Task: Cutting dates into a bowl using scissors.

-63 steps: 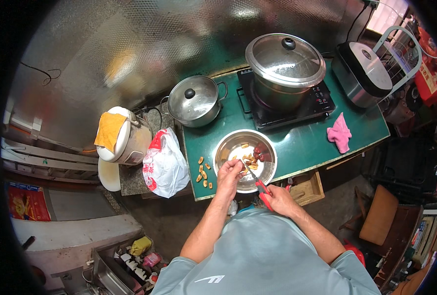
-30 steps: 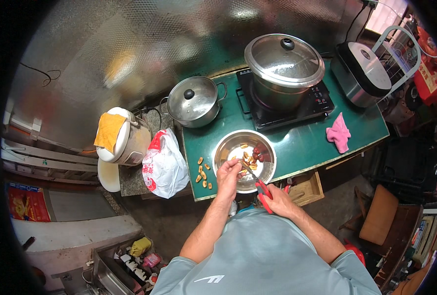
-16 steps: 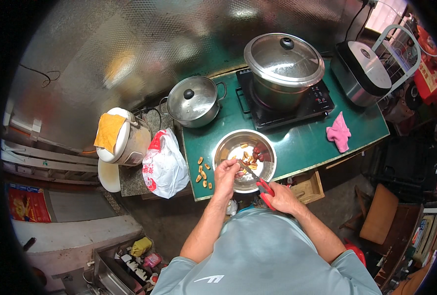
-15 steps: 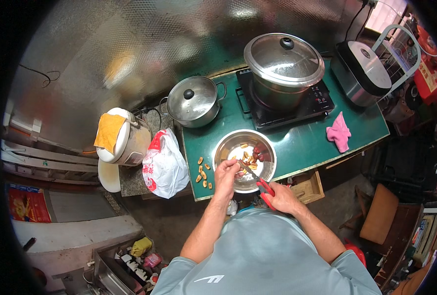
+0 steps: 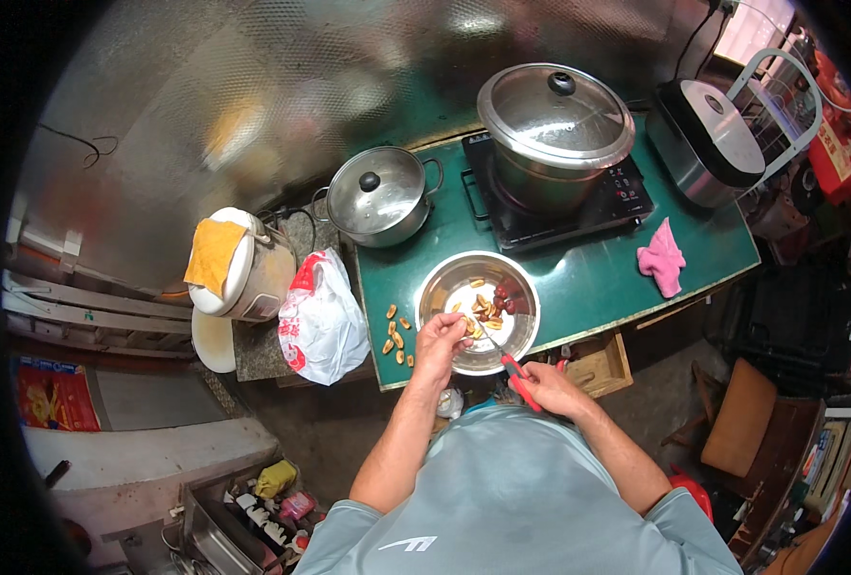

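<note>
Head view, centre of frame: my left hand [image 5: 440, 337] pinches a small tan date piece [image 5: 465, 326] over the round steel bowl [image 5: 442, 287]; my right hand [image 5: 547, 383] grips red-handled scissors [image 5: 513, 369], blades angled up-left toward it, slightly parted.

Two lidded pots [image 5: 554, 125], one steel bowl [image 5: 444, 287], one pink cloth [image 5: 662, 259], one plastic bag [image 5: 322, 321], one rice cooker [image 5: 708, 139]

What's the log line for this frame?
left hand: holds piece over bowl | right hand: red scissors into bowl | pieces on table
</note>
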A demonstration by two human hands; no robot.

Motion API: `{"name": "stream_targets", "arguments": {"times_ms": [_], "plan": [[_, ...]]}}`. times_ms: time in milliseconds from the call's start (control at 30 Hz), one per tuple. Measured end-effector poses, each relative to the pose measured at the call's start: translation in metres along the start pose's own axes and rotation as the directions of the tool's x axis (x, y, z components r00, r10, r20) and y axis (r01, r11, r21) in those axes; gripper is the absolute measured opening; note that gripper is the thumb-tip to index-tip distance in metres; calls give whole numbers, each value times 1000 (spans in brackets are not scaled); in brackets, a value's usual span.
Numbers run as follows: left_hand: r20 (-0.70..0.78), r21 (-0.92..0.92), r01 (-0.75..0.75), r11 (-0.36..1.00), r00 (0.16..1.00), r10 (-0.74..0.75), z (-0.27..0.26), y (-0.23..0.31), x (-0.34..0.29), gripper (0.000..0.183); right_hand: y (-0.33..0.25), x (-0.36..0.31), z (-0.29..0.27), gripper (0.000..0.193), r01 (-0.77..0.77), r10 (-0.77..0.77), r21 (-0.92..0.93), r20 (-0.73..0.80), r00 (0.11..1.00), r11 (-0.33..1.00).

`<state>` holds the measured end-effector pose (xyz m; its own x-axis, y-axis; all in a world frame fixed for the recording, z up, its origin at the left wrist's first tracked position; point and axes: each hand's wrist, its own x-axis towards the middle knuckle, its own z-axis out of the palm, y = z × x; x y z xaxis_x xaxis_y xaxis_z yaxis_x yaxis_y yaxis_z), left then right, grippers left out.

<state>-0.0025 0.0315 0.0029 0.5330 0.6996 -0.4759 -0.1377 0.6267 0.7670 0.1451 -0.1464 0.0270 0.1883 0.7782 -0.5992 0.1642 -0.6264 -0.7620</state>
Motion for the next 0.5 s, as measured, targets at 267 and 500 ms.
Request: {"name": "stream_targets", "arguments": {"times_ms": [267,500], "plan": [[-223,264,-243,933,926,304,-58,26,3,16,-6,-6,-3,38,-23,39,165,-94,995,986],[-227,778,-117,617,864,450,-96,29,13,9,9,6,2,38,-10,26,142,-111,993,990]]}}
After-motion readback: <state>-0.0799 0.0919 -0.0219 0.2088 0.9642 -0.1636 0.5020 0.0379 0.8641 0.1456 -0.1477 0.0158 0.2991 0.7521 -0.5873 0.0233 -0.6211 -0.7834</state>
